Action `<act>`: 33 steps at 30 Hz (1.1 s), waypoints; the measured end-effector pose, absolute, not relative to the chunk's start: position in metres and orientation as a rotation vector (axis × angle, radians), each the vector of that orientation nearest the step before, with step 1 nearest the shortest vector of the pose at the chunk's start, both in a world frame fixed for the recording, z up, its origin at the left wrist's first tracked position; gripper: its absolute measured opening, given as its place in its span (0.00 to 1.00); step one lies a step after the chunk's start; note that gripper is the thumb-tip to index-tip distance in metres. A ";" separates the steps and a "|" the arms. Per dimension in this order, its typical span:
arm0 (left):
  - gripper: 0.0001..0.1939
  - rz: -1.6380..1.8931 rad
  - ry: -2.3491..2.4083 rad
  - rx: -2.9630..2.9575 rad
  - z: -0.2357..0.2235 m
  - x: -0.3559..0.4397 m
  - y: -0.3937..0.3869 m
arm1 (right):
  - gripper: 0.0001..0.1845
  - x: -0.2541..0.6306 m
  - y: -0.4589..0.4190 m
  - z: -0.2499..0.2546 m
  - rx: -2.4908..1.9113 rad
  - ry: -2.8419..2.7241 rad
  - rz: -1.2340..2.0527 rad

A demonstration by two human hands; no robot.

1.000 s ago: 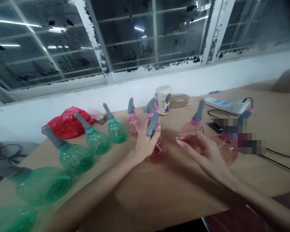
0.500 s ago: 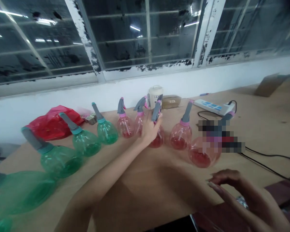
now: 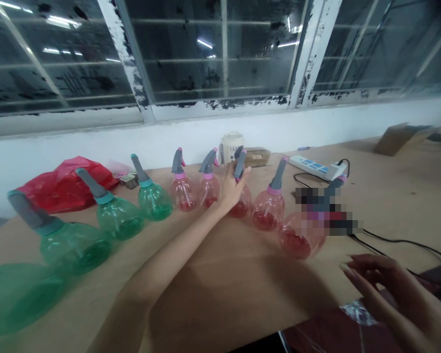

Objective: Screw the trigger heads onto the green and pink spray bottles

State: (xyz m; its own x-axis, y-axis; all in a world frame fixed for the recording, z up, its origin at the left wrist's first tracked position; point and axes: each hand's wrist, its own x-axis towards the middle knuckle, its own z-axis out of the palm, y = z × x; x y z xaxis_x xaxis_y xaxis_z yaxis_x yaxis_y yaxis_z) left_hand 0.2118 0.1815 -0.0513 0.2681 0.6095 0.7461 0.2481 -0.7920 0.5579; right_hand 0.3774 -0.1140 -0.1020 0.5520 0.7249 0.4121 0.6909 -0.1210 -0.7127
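My left hand [image 3: 230,190] is wrapped round the grey spray head of a pink spray bottle [image 3: 240,206], which stands on the table with red liquid in its base. To its left are two more pink spray bottles, the nearer one [image 3: 209,189] right beside my hand. On the right stand another pink spray bottle [image 3: 267,211] and a pink bottle [image 3: 297,238] partly hidden by a blurred patch. Low at the right, my right hand [image 3: 397,294] hovers by the table's front edge, fingers loosely bent and apart, with nothing visible in them.
Several green spray bottles [image 3: 154,201] line the left side. Behind them lies a red plastic bag [image 3: 66,184]. A white tub [image 3: 231,142], a brown packet [image 3: 257,157], a power strip [image 3: 312,166] with black cables and a cardboard box [image 3: 399,139] sit toward the wall.
My right hand has moved to the right and slightly closer to me. The bottles have shifted left in view, spreading apart a little. My left hand keeps its hold on the pink bottle.
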 end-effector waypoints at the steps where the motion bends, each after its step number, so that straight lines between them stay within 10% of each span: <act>1: 0.15 1.528 0.775 2.215 -0.051 0.211 0.181 | 0.22 0.378 -0.110 -0.100 -1.854 -1.162 0.057; 12: 0.32 1.370 0.748 2.197 -0.046 0.172 0.141 | 0.33 0.384 -0.062 -0.095 -1.748 -1.209 0.087; 19: 0.24 1.306 0.720 2.262 -0.052 0.150 0.096 | 0.42 0.384 -0.034 -0.103 -1.733 -1.249 0.108; 33: 0.23 1.068 0.792 2.269 -0.045 0.237 0.085 | 0.32 0.395 -0.033 -0.093 -1.858 -1.387 -0.096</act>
State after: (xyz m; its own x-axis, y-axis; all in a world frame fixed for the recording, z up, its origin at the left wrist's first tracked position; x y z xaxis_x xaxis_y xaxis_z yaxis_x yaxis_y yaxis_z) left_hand 0.2368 0.0854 -0.0445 0.5216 0.6851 0.5085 0.2872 -0.7022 0.6514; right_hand 0.3951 -0.0333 -0.0934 0.3965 0.7741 0.4935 0.8350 -0.0806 -0.5444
